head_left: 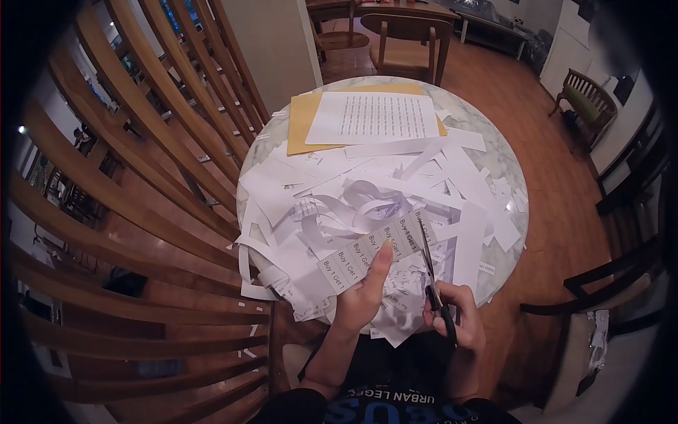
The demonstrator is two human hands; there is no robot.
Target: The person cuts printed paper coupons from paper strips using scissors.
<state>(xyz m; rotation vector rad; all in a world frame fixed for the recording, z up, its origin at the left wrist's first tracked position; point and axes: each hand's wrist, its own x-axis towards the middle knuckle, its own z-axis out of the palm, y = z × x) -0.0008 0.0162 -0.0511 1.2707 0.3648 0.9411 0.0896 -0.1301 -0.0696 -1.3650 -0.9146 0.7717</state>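
Observation:
My left hand (364, 298) pinches a printed paper strip (342, 265) between thumb and fingers. The strip repeats the words "Buy 1 Get 1" and slants up to the right. In my right hand (459, 314) is a pair of scissors (432, 283) with black handles. Their blades point away from me and lie across the strip near its right end. Whether the blades are fully closed is too small to tell. Below both hands, small cut paper pieces (417, 283) lie heaped, partly hidden by the strip and my hands.
Curled and flat white paper offcuts (367, 201) cover much of the round marble table (505, 159). A printed sheet (381, 116) rests on a yellow envelope (302, 124) at the far side. Wooden slats (205, 162) stand close on the left; a wooden chair (406, 53) is beyond.

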